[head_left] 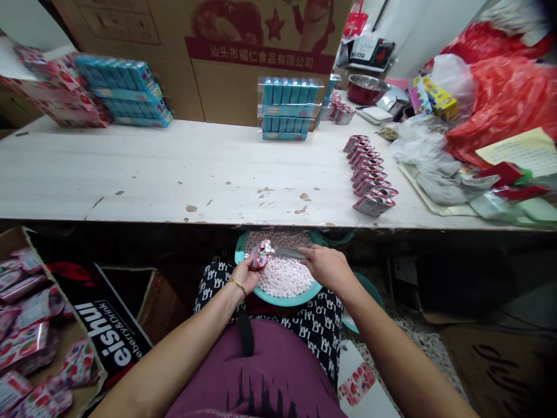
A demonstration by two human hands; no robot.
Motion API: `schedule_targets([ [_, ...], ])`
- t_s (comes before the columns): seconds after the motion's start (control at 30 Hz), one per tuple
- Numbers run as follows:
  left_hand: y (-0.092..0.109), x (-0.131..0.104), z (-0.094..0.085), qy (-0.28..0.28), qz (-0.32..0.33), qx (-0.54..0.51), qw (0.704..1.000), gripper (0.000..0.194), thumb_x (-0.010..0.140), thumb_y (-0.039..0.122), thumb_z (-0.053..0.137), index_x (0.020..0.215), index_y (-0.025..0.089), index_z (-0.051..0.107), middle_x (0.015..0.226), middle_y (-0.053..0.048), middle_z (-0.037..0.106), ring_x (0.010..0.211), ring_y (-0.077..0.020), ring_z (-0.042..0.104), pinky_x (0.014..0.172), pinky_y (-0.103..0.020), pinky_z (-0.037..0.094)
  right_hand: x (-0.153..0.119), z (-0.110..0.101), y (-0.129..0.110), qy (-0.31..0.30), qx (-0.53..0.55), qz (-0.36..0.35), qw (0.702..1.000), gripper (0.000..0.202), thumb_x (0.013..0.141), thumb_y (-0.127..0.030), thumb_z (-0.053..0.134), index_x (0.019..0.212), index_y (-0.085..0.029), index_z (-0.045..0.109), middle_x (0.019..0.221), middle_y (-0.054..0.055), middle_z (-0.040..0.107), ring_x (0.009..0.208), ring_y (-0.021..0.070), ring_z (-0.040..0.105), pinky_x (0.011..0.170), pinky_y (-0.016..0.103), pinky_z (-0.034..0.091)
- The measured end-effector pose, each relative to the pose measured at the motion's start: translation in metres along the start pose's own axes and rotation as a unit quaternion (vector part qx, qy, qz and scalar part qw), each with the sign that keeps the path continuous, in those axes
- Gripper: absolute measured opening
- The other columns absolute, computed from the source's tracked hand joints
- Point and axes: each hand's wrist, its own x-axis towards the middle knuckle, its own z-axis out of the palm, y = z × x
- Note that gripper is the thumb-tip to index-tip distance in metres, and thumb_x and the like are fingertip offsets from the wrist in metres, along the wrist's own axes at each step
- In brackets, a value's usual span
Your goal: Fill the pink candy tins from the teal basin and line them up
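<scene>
My left hand (246, 275) is closed around a small pink-and-white packet (260, 256), its open mouth tilted to the right. In my right hand (327, 265) is the end of a slim, grey metal scoop (289, 253). The scoop's tip meets the packet's mouth, where several small white pieces show. Both hands are above a turquoise basin (284, 301) resting on my lap. Small white and pale pink candy-like pieces (287, 277) fill it. How full the packet is inside cannot be seen.
On the white table (195, 168), a row of open pink packets (369, 174) stands at the right. Blue box packs (288, 110) stand before a large cardboard box (230, 93). Bags (505, 104) crowd the right end. A carton of flat pink packets (30, 307) is at lower left.
</scene>
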Motion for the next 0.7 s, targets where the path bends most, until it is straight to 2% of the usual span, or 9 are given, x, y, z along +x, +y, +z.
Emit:
schedule_targets([
  [0.07,0.003,-0.001,-0.001,0.003,-0.005,-0.011,1.0,0.014,0.081,0.01,0.047,0.085,0.009,0.06,0.075,-0.009,0.065,0.066,-0.0147,0.062,0.058,-0.025,0.055,0.0,0.009,0.009,-0.006,-0.002,0.009,1.0,0.032,0.083,-0.036,0.042,0.111,-0.03,0.054,0.092,0.003,0.061,0.082,0.0184,0.059,0.065,0.027,0.041],
  [0.2,0.005,-0.004,-0.003,-0.003,-0.037,-0.024,0.999,0.013,0.081,0.012,0.047,0.08,0.007,0.059,0.072,-0.01,0.063,0.066,-0.0154,0.062,0.053,-0.021,0.054,0.01,0.044,0.021,-0.019,0.027,-0.003,0.999,0.029,0.081,-0.032,0.047,0.108,-0.026,0.057,0.094,0.005,0.06,0.085,0.0174,0.058,0.071,0.026,0.042],
  [0.23,0.006,-0.004,-0.003,-0.01,-0.05,-0.024,0.998,0.013,0.081,0.012,0.047,0.08,0.007,0.059,0.073,-0.011,0.063,0.067,-0.0158,0.062,0.051,-0.02,0.053,0.014,0.052,0.02,-0.007,0.049,-0.012,0.999,0.029,0.081,-0.031,0.048,0.108,-0.025,0.058,0.096,0.005,0.06,0.086,0.0171,0.057,0.074,0.027,0.041],
  [0.3,0.006,-0.006,-0.004,-0.028,-0.073,-0.024,0.997,0.014,0.081,0.013,0.047,0.081,0.006,0.059,0.075,-0.013,0.063,0.068,-0.0164,0.062,0.049,-0.019,0.052,0.022,0.064,0.013,0.055,0.117,-0.037,0.991,0.03,0.082,-0.028,0.047,0.11,-0.022,0.057,0.102,0.006,0.058,0.093,0.0165,0.054,0.081,0.026,0.04],
  [0.4,0.005,-0.007,-0.002,-0.038,-0.076,-0.018,0.996,0.013,0.08,0.013,0.048,0.082,0.007,0.059,0.074,-0.012,0.063,0.066,-0.016,0.062,0.048,-0.02,0.052,0.033,0.065,-0.009,0.177,0.222,-0.084,0.955,0.03,0.084,-0.024,0.045,0.111,-0.02,0.056,0.106,0.007,0.056,0.098,0.0162,0.05,0.086,0.027,0.039],
  [0.47,0.003,-0.007,0.0,-0.027,-0.059,-0.011,0.998,0.013,0.08,0.014,0.048,0.08,0.007,0.059,0.072,-0.011,0.063,0.063,-0.0156,0.062,0.047,-0.02,0.052,0.041,0.058,-0.026,0.223,0.255,-0.109,0.935,0.03,0.083,-0.022,0.045,0.11,-0.019,0.056,0.103,0.007,0.056,0.097,0.0165,0.049,0.085,0.028,0.04],
  [0.6,-0.003,-0.009,0.005,-0.04,-0.034,-0.009,0.999,0.013,0.08,0.011,0.048,0.079,0.007,0.06,0.07,-0.008,0.064,0.06,-0.0133,0.061,0.054,-0.023,0.053,0.051,0.049,-0.047,0.23,0.237,-0.148,0.932,0.027,0.083,-0.022,0.044,0.106,-0.019,0.058,0.1,0.008,0.056,0.094,0.0176,0.049,0.081,0.029,0.043],
  [0.7,-0.002,-0.011,0.006,-0.042,-0.008,-0.005,0.999,0.013,0.08,0.01,0.049,0.081,0.007,0.061,0.071,-0.007,0.065,0.059,-0.0122,0.06,0.054,-0.022,0.053,0.056,0.058,-0.043,0.222,0.218,-0.154,0.938,0.024,0.084,-0.021,0.041,0.098,-0.02,0.06,0.098,0.007,0.057,0.093,0.0173,0.049,0.08,0.029,0.042],
])
